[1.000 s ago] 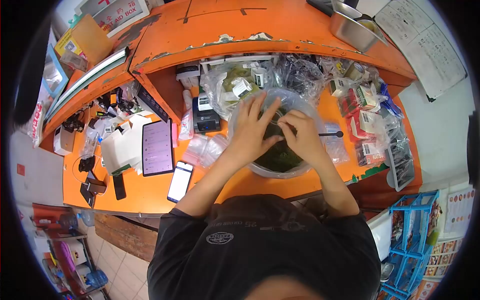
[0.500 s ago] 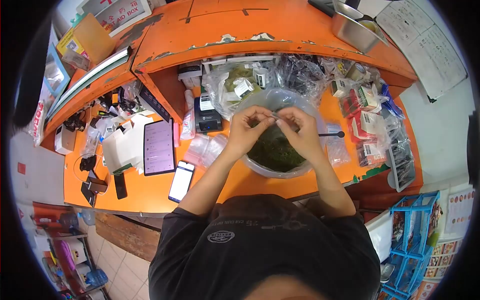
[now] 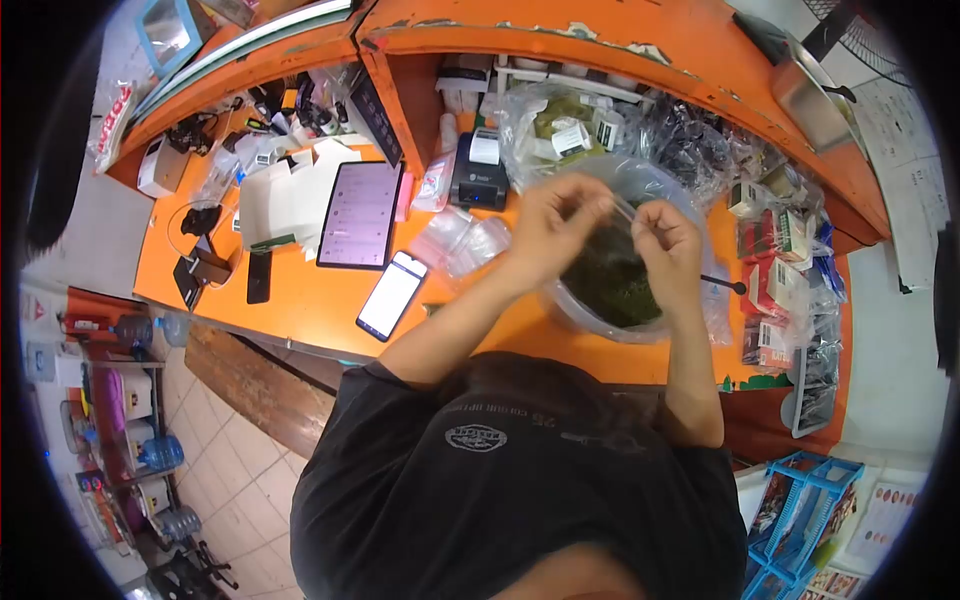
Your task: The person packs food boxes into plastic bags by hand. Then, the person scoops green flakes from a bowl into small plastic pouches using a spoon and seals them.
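**Fingertips busy above a tub of greens**

My left hand [image 3: 560, 228] pinches thumb against fingers on what looks like a clear plastic piece [image 3: 622, 210]; my right hand [image 3: 670, 250], fingers curled, seems to pinch its other end. The piece hangs between them over the translucent tub [image 3: 650, 178]. I cannot tell whether it is sealed or holds anything.

Below, dark green contents [image 3: 635, 297] lie loose in the tub, so I judge plenty is left; I see no portion set apart, and how much is done I cannot tell. A black handle [image 3: 725, 286] sticks out on the right. To the left, flat clear plastic bags [image 3: 462, 243] lie on the orange desk [image 3: 300, 318], near a lit smartphone [image 3: 392, 297], a tablet [image 3: 357, 215] and a black label printer [image 3: 480, 178].
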Available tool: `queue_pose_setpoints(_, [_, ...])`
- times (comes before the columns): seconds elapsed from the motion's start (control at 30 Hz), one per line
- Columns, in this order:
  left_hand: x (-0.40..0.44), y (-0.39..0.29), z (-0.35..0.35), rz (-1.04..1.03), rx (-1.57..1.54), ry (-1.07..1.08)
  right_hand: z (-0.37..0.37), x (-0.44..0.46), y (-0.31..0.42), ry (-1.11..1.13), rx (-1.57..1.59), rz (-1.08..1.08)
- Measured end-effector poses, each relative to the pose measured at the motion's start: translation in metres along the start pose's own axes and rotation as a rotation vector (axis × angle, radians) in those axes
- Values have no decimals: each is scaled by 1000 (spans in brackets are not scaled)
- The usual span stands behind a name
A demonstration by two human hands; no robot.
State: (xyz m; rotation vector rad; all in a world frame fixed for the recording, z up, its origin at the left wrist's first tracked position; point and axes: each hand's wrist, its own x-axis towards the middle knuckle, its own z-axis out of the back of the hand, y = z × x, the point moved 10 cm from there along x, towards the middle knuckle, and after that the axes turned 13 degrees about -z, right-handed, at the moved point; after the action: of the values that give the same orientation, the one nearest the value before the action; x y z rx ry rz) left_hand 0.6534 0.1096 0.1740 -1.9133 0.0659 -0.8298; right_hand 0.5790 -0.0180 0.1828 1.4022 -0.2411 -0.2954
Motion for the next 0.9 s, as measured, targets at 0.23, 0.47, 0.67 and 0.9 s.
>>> queue_pose_setpoints(0.23, [-12,4,115,275,83,-7,45,0,-16,-57,23,4])
queue_pose_setpoints(0.47, [-86,133,216,141,1258,80,43,2,-19,-80,-29,-12])
queue_pose_setpoints(0.67, [-102,163,239,47,1369,49,46,2,-28,-73,-78,-48])
queue_pose_setpoints(0.9, [-52,90,186,3,436,-380,50,0,-50,-18,-237,-284])
